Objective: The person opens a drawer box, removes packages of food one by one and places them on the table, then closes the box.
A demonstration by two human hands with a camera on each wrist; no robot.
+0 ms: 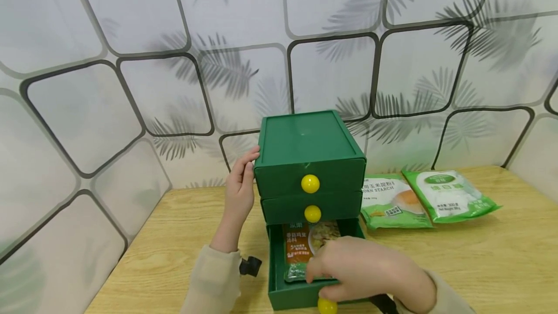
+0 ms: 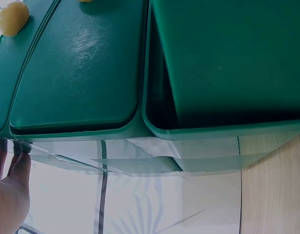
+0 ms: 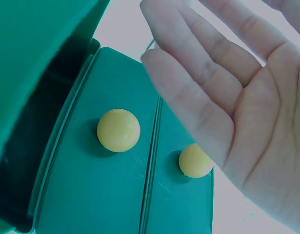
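Observation:
A green drawer cabinet (image 1: 305, 139) has its bottom drawer (image 1: 289, 298) pulled out, with an orange and green seasoning packet (image 1: 298, 248) lying flat inside. My left hand (image 1: 240, 178) rests against the cabinet's left side near the top; its fingertips touch the wall in the left wrist view too. Over the front of the drawer is my right hand (image 1: 362, 265), its thumb close to the yellow knob (image 1: 327, 306). In the right wrist view that hand's fingers (image 3: 203, 97) are extended and hold nothing. Part of the packet is hidden behind the right hand.
Two closed upper drawers carry a top yellow knob (image 1: 310, 183) and a middle yellow knob (image 1: 312, 214). Right of the cabinet, a corn starch bag (image 1: 392, 200) and a white and green bag (image 1: 451, 195) lie on the wooden table (image 1: 501, 256). A patterned wall stands behind.

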